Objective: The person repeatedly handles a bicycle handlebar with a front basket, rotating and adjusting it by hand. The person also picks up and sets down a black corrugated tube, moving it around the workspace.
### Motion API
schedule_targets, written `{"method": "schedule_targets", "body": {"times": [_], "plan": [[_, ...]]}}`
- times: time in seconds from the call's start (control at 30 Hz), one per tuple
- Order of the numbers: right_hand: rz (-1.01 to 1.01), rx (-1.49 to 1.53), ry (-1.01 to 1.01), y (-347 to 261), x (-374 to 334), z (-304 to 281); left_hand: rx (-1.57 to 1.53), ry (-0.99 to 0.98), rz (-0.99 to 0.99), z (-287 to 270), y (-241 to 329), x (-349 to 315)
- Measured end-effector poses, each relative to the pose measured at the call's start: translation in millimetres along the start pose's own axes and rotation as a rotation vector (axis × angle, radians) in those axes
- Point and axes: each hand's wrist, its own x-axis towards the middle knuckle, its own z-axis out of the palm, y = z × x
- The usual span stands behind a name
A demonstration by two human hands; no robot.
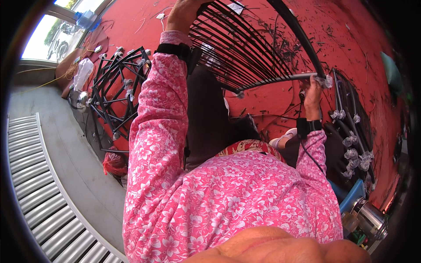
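Note:
A black metal frame strung with many parallel dark strands [245,46], like a chair back or seat, is tilted up in front of me. My right hand [312,98] is closed around the grey bar [280,79] along its near edge, close to a corner wrapped in clear plastic [325,81]. At the top edge of the picture, my left hand [184,13] reaches to the far left side of the strung frame; its fingers are hidden there. A dark strap with a small box circles each of my wrists.
Black tube frames with plastic-wrapped ends [118,87] pile up at left, above a red bag [115,163]. More wrapped frames [351,127] stand at right, near a metal flask [370,219]. A roller conveyor [39,175] runs at lower left. Dark scraps litter the red floor [351,44].

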Motion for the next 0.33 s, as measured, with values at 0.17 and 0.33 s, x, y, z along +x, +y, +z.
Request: {"method": "schedule_targets", "body": {"times": [0.17, 0.33], "plan": [[-0.268, -0.126, 0.003, -126, -52, -49, -0.181, 0.051, 0.066, 0, -25, 32], [-0.388, -0.226, -0.061, -200, -93, -51, -0.346, -0.048, 0.025, 3, -86, 70]]}}
